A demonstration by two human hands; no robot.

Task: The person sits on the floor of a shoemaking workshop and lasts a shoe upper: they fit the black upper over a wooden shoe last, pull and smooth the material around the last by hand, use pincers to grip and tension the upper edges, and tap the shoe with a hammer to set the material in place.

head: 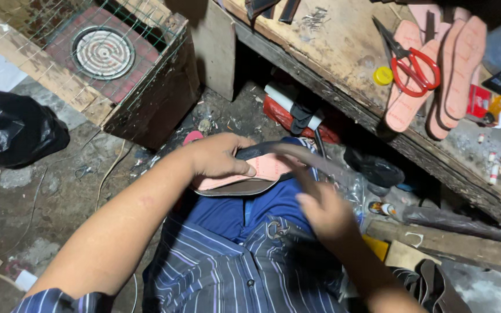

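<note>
My left hand grips a shoe sole with a pink insole face and a dark rim, held flat over my lap. A dark curved strap runs across the top of the sole. My right hand is blurred with motion just right of the sole, its fingers closed around the strap's lower end. Below both hands are my striped shirt and blue trousers.
A wooden workbench at upper right carries red-handled scissors, several pink insoles, a yellow cap and small tubes. A brick stove with a coil stands upper left, beside a black plastic bag.
</note>
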